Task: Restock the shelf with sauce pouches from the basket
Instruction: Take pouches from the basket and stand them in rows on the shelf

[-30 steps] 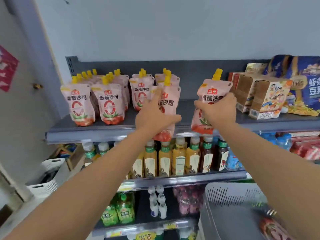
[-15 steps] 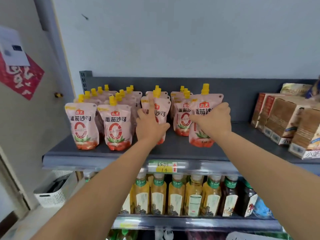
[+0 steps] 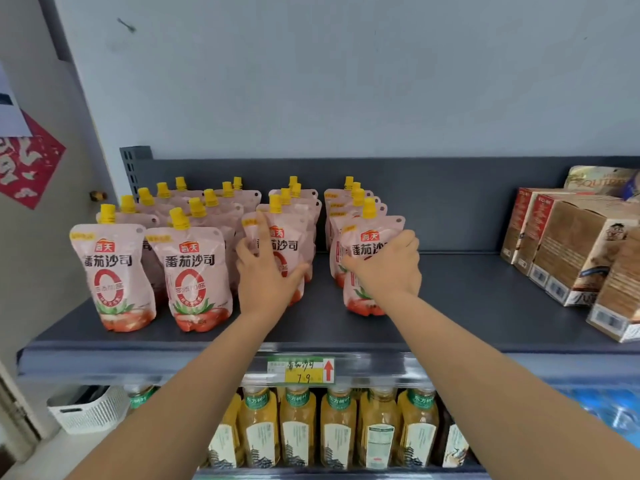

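Note:
Pink tomato-sauce pouches with yellow caps stand in several rows on the dark grey top shelf [image 3: 460,306]. My left hand [image 3: 265,275] grips the front pouch of the third row [image 3: 282,237], which stands upright on the shelf. My right hand [image 3: 388,263] holds the front pouch of the fourth row [image 3: 367,244], also upright on the shelf. Two more front pouches [image 3: 117,275] [image 3: 195,275] stand to the left, untouched. The basket is out of view.
Brown cartons [image 3: 568,251] fill the right end of the shelf. A price tag [image 3: 301,370] hangs on the shelf edge. Bottled tea [image 3: 298,427] lines the shelf below. A white slatted bin [image 3: 86,408] sits on the floor at lower left.
Both hands have carried their pouches up over the shelf edge and set them down at the front of two rows. The view has tilted upward and closer to the shelf.

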A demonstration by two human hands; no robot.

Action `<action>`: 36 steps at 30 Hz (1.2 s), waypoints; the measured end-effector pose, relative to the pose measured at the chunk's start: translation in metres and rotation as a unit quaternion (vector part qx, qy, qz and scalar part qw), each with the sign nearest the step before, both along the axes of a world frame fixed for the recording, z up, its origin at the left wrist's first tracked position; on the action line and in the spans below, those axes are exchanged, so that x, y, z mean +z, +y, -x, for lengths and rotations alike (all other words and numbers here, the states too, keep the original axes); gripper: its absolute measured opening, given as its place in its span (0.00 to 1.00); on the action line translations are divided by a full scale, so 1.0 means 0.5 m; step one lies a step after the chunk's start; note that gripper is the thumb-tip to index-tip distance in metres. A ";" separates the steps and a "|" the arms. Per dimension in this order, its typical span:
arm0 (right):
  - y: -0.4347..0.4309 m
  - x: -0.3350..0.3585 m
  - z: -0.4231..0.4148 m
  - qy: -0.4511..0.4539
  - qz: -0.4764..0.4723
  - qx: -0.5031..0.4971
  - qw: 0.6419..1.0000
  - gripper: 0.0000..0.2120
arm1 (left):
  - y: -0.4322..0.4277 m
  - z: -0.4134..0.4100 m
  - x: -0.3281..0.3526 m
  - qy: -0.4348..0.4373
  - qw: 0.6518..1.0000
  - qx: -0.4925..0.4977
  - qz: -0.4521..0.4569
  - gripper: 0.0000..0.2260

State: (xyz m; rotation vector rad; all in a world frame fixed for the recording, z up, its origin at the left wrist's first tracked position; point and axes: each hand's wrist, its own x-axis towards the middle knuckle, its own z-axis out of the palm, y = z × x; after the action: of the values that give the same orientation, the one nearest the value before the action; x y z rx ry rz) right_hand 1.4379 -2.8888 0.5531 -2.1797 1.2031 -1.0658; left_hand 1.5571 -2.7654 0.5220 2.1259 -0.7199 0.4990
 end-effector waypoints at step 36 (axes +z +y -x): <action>0.046 -0.048 0.217 0.109 0.096 -0.054 0.988 0.41 | 0.096 0.159 0.000 -0.080 0.985 -0.058 -0.141 0.45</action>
State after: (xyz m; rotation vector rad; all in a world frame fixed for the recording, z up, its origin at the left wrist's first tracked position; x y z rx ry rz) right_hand 1.3296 -2.8660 0.5289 -2.4559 1.3769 -1.0447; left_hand 1.4777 -2.7172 0.5221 2.3045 -1.0527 0.5343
